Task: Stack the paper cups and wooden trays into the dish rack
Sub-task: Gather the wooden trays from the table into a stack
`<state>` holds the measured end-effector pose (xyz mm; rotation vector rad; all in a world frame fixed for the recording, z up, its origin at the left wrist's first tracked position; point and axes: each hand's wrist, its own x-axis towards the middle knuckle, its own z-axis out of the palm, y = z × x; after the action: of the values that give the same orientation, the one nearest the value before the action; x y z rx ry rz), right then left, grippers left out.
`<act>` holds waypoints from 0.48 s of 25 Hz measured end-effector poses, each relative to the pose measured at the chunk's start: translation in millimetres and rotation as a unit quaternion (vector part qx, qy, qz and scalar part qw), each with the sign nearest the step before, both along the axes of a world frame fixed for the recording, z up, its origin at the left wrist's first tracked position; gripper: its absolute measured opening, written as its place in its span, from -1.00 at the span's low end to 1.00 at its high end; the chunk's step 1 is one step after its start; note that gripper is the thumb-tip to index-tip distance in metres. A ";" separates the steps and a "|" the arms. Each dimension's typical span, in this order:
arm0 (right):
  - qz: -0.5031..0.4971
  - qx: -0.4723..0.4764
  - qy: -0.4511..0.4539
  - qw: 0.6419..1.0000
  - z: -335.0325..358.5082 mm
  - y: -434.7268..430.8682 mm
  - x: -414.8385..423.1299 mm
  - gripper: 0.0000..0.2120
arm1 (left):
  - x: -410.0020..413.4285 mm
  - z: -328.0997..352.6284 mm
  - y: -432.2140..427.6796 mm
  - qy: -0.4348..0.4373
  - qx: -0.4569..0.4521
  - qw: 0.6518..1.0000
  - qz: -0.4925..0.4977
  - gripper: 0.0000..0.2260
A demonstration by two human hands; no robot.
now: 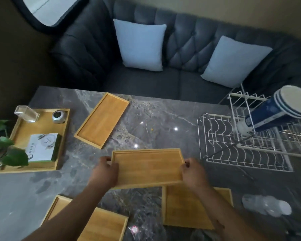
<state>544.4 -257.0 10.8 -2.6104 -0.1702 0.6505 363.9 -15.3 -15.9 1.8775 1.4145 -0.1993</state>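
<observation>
Grey marble desk point(160, 122), sofa behind; white wire dish rack point(241, 153) at right holds nested blue paper cups point(274, 112); left hand point(104, 173) and right hand point(193, 173), fingers closed on rectangular wooden tray point(148, 166), lifted near rack; three loose wooden trays point(101, 119) remain; roughly midway.

print on white box point(42, 146) too blurred to read

Dim room; grey tufted sofa point(181, 49), two pale cushions point(141, 46).
</observation>
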 end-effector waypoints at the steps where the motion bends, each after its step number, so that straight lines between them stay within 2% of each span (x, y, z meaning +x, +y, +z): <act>1: -0.007 -0.001 0.005 1.000 2.3 -19.2 0.0 -0.93 | 5.4 3.6 -12.2 0.006 0.004 0.999 -0.034 -0.62; 6: -0.053 -0.018 0.017 0.998 10.4 -104.7 -1.5 -0.84 | 32.8 16.5 -71.7 -0.019 -0.025 0.990 -0.141 -0.72; 9: -0.080 -0.025 0.026 0.996 13.4 -150.2 -5.2 -0.83 | 45.7 26.7 -108.2 0.001 -0.037 0.980 -0.198 -0.79; 12: -0.095 -0.026 0.029 0.995 13.7 -183.4 -11.2 -0.80 | 52.3 26.4 -135.1 0.038 -0.038 0.967 -0.248 -0.77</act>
<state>533.2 -440.5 24.5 -2.6119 0.1145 0.6702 416.1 -150.4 10.5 2.1478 0.9432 -0.5663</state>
